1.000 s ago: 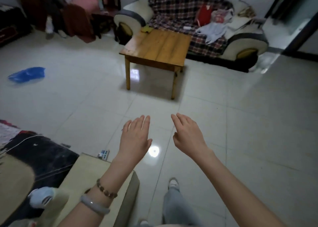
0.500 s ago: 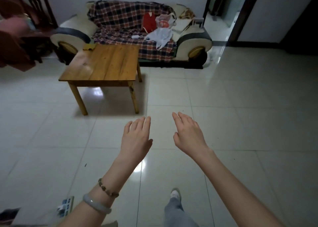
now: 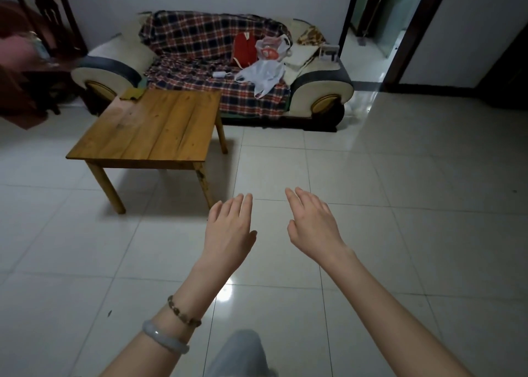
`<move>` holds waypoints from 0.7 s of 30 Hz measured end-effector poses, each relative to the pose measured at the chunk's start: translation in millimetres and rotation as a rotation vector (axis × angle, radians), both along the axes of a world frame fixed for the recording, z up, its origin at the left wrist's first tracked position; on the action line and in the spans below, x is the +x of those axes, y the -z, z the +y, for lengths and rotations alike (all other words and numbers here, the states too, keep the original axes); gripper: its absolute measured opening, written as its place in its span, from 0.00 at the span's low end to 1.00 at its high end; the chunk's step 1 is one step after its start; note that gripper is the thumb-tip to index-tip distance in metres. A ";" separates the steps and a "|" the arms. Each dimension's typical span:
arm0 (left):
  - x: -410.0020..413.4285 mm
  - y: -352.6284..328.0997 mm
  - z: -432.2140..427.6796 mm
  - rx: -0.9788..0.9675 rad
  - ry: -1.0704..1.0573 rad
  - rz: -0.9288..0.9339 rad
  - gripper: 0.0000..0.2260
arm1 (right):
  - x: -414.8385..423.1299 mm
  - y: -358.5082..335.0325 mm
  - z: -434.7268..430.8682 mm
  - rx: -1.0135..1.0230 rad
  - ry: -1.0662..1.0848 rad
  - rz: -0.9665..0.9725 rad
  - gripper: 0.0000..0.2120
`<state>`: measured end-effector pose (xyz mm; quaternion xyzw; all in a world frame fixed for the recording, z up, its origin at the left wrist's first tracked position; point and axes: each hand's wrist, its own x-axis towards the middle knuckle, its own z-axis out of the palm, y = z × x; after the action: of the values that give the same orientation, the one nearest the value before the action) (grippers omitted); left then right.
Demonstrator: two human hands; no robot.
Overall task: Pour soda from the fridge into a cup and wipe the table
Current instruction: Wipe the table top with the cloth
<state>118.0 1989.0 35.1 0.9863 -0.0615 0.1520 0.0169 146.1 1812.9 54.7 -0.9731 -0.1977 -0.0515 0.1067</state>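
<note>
Holding nothing, your left hand (image 3: 228, 231) and right hand (image 3: 314, 228) hover, fingers (image 3: 245, 205) straight and nearly together; the tabletop (image 3: 154, 125) lies ahead-left, its near right corner closest to your left hand.

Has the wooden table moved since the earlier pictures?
No. The wooden table still stands before the sofa, its corner with the yellow cloth beside the same armrest; only the camera turned.
</note>
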 end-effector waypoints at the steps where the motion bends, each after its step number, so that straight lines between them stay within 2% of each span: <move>1: 13.4 0.9 -1.1 -0.001 -0.001 0.003 0.38 | 13.1 1.9 -0.3 -0.001 0.001 0.000 0.31; 11: 199.4 18.9 2.2 -0.002 -0.010 0.049 0.37 | 192.2 19.8 12.2 0.009 0.017 -0.006 0.31; 21: 396.3 3.9 35.9 -0.001 -0.021 0.039 0.36 | 391.6 7.9 49.1 0.024 -0.031 0.021 0.30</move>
<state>514.3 2024.9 31.2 0.9896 -0.0507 0.1332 0.0172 537.7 1862.0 46.8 -0.9691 -0.2108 -0.0418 0.1212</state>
